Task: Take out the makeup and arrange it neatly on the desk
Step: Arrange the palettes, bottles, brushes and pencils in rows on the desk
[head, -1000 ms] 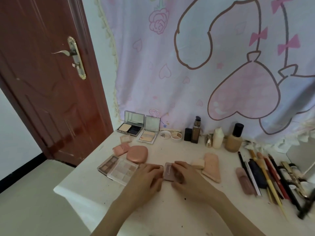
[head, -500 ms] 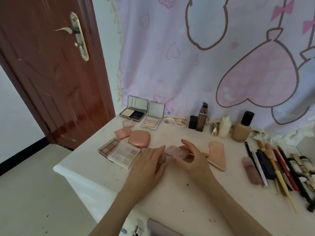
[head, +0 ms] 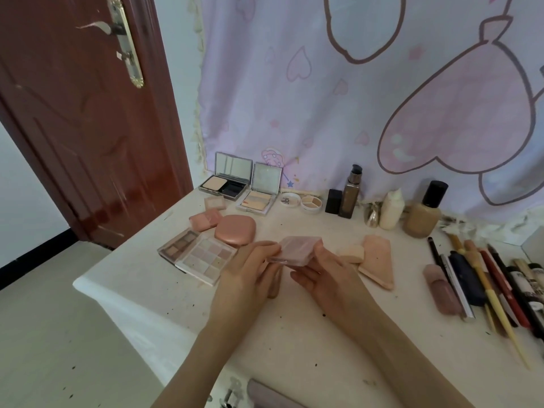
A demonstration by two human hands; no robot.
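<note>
A small square pink compact (head: 298,250) is held above the cream desk (head: 338,343) between both hands. My left hand (head: 247,278) pinches its left edge with the fingertips. Its right side and underside rest in my right hand (head: 326,278), which grips it. Just left lie two eyeshadow palettes (head: 200,256) and a round pink compact (head: 235,229). Two open mirror compacts (head: 244,187) stand at the back. A pink object under my left hand is mostly hidden.
Bottles (head: 422,213) line the back by the pink curtain (head: 382,83). Peach sponges (head: 374,260) lie right of the hands. Brushes, pencils and tubes (head: 482,287) fill the right side. A brown door (head: 73,113) stands left of the desk. A bag's edge (head: 265,393) shows at the near rim.
The pink compact lay on the desk under both hands; it has been lifted and tilted up between them. The camera has tipped downward and moved closer.
</note>
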